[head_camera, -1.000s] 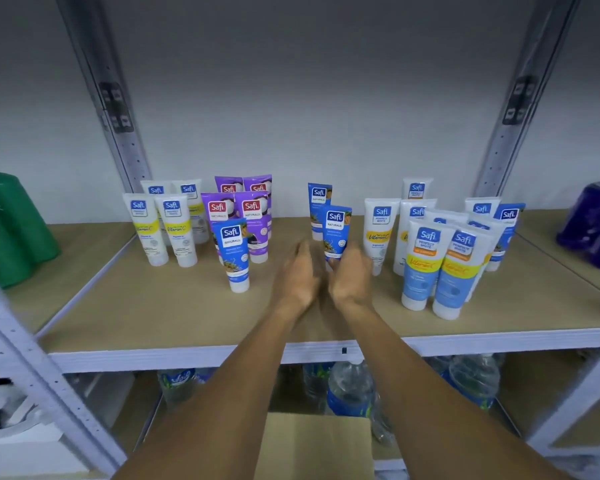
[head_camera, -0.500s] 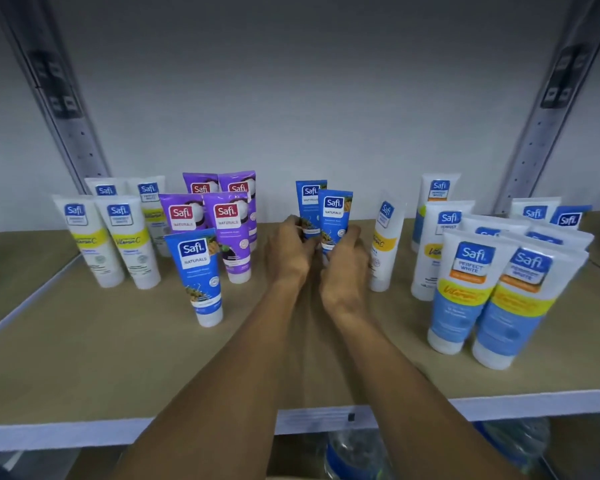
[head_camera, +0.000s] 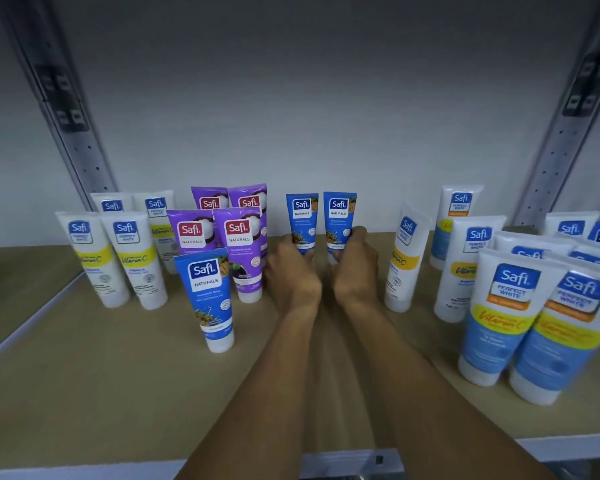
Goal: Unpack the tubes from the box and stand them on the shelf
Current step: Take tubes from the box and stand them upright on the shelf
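The shelf (head_camera: 84, 393) spreads under my wrists. My left hand (head_camera: 291, 282) grips one blue tube (head_camera: 302, 220), my right hand (head_camera: 355, 275) another blue tube (head_camera: 339, 220), both upright, side by side, so labels face me.

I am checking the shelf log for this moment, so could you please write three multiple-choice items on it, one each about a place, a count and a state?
1. Where does the lone blue tube stand?
A. in front of the purple tubes
B. behind them
C. on the wall

2. How many purple tubes show?
A. two
B. four
C. six

3. What are the hands doing?
A. hanging free
B. each gripping a blue tube
C. holding a box

Key:
1 A, it stands nearer the shelf edge.
2 B, two rows of two.
3 B, the left hand and right hand each close on a tube.
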